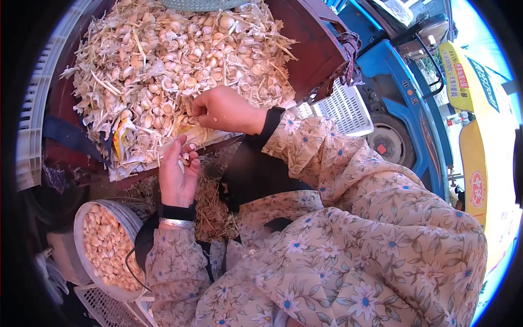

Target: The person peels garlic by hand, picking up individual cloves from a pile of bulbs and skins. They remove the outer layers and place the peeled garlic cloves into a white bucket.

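A large heap of garlic cloves and dry husks (163,71) lies on a dark red tray (297,35). Over the heap's near edge is my right hand (220,110), its fingers curled together; what they hold, if anything, is too small to name. My left hand (180,171) is lower, beside the tray's near edge, fingers bent around small garlic cloves (188,154). The two hands are apart. Below and left stands a bucket (128,212) filled with cloves.
A white plastic crate (346,109) sits right of the tray, near a blue vehicle (400,92). Another white crate (32,120) is at far left, and a basket (106,305) under the bucket. Husks (215,210) lie below my hands. Yellow canopies (485,163) are at far right.
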The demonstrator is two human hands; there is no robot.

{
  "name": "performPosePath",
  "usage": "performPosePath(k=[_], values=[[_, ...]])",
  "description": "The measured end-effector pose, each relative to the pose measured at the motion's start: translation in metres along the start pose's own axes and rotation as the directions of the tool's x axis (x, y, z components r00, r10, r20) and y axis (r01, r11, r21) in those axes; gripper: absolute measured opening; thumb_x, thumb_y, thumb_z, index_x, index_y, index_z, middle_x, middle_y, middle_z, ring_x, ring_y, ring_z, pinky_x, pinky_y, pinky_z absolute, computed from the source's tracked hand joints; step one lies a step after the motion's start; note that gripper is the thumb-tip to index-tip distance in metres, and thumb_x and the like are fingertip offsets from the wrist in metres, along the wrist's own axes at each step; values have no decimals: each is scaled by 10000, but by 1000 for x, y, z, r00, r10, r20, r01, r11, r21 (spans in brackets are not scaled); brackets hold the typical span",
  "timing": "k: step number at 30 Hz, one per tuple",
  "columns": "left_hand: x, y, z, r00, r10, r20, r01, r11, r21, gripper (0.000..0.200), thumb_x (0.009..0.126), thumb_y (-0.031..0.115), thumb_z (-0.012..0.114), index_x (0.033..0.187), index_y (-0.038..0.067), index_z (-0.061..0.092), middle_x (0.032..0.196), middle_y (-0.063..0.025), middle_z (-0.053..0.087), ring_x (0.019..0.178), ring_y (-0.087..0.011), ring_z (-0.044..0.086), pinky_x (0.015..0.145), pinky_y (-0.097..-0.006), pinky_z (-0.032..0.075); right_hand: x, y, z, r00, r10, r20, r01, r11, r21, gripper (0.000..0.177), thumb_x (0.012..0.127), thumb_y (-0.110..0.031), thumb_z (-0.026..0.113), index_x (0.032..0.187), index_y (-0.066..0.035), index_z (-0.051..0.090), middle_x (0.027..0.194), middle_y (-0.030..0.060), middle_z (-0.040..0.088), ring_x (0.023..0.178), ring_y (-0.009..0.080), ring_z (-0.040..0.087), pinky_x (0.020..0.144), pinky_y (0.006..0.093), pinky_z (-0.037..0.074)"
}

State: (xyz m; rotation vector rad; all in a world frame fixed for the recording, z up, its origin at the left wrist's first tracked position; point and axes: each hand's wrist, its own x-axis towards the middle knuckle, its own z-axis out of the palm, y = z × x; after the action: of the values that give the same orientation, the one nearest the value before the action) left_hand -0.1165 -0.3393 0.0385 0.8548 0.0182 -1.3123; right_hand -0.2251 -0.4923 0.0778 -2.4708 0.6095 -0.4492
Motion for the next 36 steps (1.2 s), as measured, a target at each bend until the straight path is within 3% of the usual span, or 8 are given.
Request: performPosePath(k=[2, 5, 8, 12, 20, 23, 27, 36], values=[[-3, 1, 3, 996, 94, -12, -93, 995, 25, 226, 913, 162, 506, 1087, 18, 524, 814, -45, 548, 645, -90, 512, 538, -182, 438, -4, -14, -9, 991, 52, 126, -28, 983, -181, 128, 682, -187, 643, 735, -72, 660, 687, 89, 641, 661, 284, 621, 605, 373, 486], [2, 0, -2, 994, 109, -2, -109, 994, 20, 222, 919, 171, 494, 1079, 21, 526, 801, -34, 545, 645, -86, 514, 539, -181, 436, 9, -8, 10, 994, -104, 41, 109, 985, -131, 139, 706, -169, 613, 795, -73, 661, 731, 104, 638, 690, 296, 623, 609, 388, 487], [1, 0, 1, 997, 71, -18, -70, 996, 47, 192, 929, 152, 467, 1048, 12, 525, 790, -42, 547, 628, -101, 506, 535, -213, 422, 25, -10, 33, 989, -49, 139, 106, 893, -437, 162, 724, -148, 577, 852, -80, 648, 786, 125, 624, 749, 312, 622, 611, 408, 485], [2, 1, -1, 999, 45, -30, -43, 997, 61, 170, 926, 143, 473, 1027, 21, 534, 777, -34, 552, 628, -103, 515, 536, -210, 426, 37, -9, 42, 982, -29, 185, 101, 915, -392, 155, 722, -161, 571, 845, -84, 627, 811, 135, 602, 807, 315, 613, 628, 437, 480], [3, 0, -1, 999, 37, -9, -36, 999, 28, 191, 913, 149, 496, 1036, 10, 538, 786, -43, 560, 638, -92, 520, 536, -193, 436, 31, -9, 39, 985, -172, 18, 170, 947, -273, 187, 695, -167, 634, 849, -62, 615, 776, 122, 599, 739, 313, 607, 617, 417, 475], [2, 3, -4, 1000, 24, -2, -24, 997, -72, 192, 917, 166, 498, 1024, 13, 540, 789, -44, 558, 644, -89, 517, 538, -193, 433, 21, -14, 20, 987, -125, -100, 127, 992, 18, 195, 716, -157, 644, 872, -43, 617, 731, 138, 599, 684, 313, 602, 587, 392, 465], [-2, 6, 8, 996, 75, 44, -76, 997, 16, 200, 914, 202, 525, 1018, 33, 548, 781, -18, 558, 636, -80, 512, 539, -192, 429, -10, -27, 11, 962, -249, -113, 260, 960, 100, 178, 757, -139, 625, 900, -33, 632, 712, 147, 598, 668, 332, 589, 587, 385, 463], [-11, -12, 12, 959, 108, 263, -200, 914, 353, 167, 875, 173, 595, 968, 40, 558, 757, -5, 577, 574, -57, 507, 465, -175, 404, -57, -40, -6, 1000, 24, -16, -21, 988, 151, 157, 754, -133, 636, 842, -12, 588, 714, 147, 618, 663, 317, 609, 600, 362, 480]])
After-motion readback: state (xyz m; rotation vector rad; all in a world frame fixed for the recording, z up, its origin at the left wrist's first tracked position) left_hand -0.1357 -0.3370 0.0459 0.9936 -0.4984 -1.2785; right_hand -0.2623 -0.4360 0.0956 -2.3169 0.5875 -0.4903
